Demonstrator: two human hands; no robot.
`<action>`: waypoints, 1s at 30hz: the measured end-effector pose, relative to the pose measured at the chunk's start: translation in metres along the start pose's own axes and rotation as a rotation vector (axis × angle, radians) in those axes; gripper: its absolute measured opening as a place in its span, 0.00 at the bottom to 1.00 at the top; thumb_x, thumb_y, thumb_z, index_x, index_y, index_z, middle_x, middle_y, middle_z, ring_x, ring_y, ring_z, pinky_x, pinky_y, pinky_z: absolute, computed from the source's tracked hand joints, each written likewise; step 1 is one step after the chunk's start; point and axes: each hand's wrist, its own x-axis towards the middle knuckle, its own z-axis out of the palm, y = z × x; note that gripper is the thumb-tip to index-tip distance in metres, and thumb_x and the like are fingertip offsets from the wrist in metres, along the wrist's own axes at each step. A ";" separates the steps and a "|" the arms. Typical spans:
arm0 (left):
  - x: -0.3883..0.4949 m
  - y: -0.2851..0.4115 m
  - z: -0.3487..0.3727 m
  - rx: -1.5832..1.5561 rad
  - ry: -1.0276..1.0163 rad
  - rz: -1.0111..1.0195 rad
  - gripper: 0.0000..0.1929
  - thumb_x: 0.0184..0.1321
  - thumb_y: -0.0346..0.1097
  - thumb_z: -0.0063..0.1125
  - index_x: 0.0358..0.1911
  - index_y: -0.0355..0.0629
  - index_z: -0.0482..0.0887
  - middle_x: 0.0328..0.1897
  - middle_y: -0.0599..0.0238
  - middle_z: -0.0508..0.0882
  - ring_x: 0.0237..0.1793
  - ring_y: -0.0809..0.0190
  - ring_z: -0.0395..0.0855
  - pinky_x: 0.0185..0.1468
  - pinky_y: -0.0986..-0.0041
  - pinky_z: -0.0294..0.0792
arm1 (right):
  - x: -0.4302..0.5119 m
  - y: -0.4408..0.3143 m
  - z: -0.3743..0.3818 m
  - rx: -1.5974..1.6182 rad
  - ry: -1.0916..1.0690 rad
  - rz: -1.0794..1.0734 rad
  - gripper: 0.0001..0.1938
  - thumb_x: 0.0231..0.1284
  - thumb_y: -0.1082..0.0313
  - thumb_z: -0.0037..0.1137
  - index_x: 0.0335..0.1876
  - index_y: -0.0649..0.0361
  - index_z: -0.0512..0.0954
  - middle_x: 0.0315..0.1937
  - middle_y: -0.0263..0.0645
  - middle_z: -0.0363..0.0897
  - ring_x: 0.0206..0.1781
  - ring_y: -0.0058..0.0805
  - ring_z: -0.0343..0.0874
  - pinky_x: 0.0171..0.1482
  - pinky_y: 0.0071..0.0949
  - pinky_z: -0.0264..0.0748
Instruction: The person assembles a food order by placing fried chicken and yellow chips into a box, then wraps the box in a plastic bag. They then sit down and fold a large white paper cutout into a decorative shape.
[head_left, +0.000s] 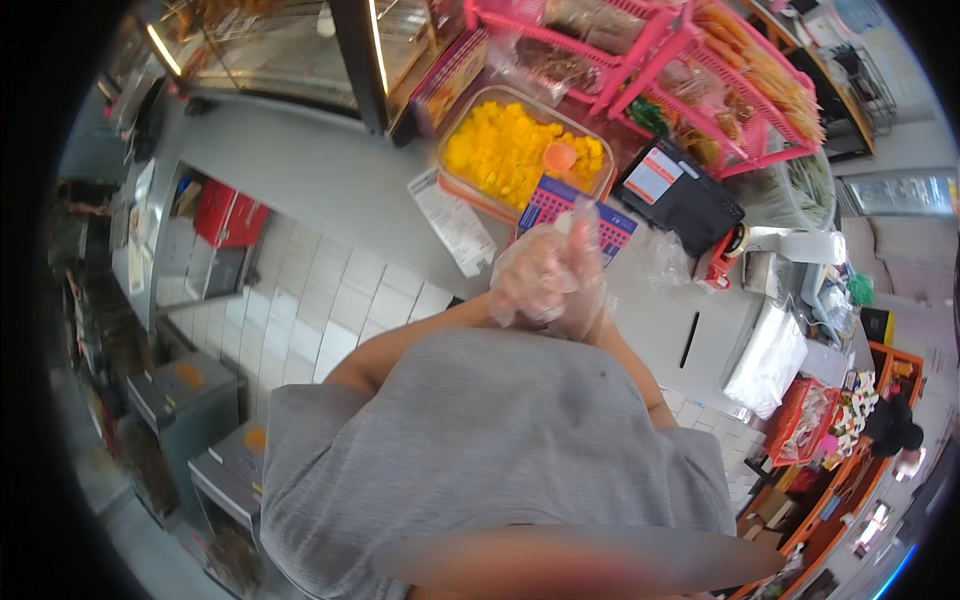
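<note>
Both my hands wear clear plastic gloves and meet close before my chest, over the counter's near edge. My left hand lies against my right hand; which one belongs to which arm is partly hidden by the overlap. Loose glove film blurs the fingers, and no object shows between them. Just beyond them a blue and pink printed card leans on a clear tub of yellow crumbly food. An orange scoop rests in the food. A printed paper slip lies left of the tub.
Pink plastic baskets of packed food stand behind the tub. To the right are a black device, a red tape dispenser, a crumpled clear bag and white plastic bags. A glass display case borders the counter at upper left.
</note>
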 end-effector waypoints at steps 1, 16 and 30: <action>0.000 0.005 0.000 0.022 -0.013 0.042 0.19 0.69 0.48 0.44 0.49 0.38 0.76 0.39 0.67 0.79 0.41 0.71 0.75 0.46 0.79 0.67 | -0.003 0.001 -0.002 -0.070 0.051 0.008 0.28 0.62 0.39 0.45 0.27 0.62 0.74 0.21 0.41 0.73 0.26 0.37 0.73 0.35 0.35 0.72; 0.008 0.018 0.002 1.174 -0.382 0.240 0.17 0.64 0.37 0.52 0.19 0.37 0.68 0.16 0.68 0.65 0.22 0.70 0.60 0.29 0.73 0.55 | -0.198 0.033 -0.102 -0.488 1.386 -0.515 0.15 0.58 0.64 0.58 0.50 0.55 0.77 0.44 0.33 0.81 0.45 0.21 0.76 0.49 0.27 0.71; 0.109 -0.108 0.012 1.837 -0.162 1.122 0.21 0.57 0.45 0.58 0.50 0.42 0.76 0.48 0.59 0.79 0.50 0.51 0.75 0.59 0.56 0.60 | -0.353 -0.069 -0.181 -1.903 1.785 0.122 0.31 0.53 0.69 0.50 0.67 0.59 0.60 0.54 0.53 0.73 0.57 0.49 0.72 0.60 0.41 0.66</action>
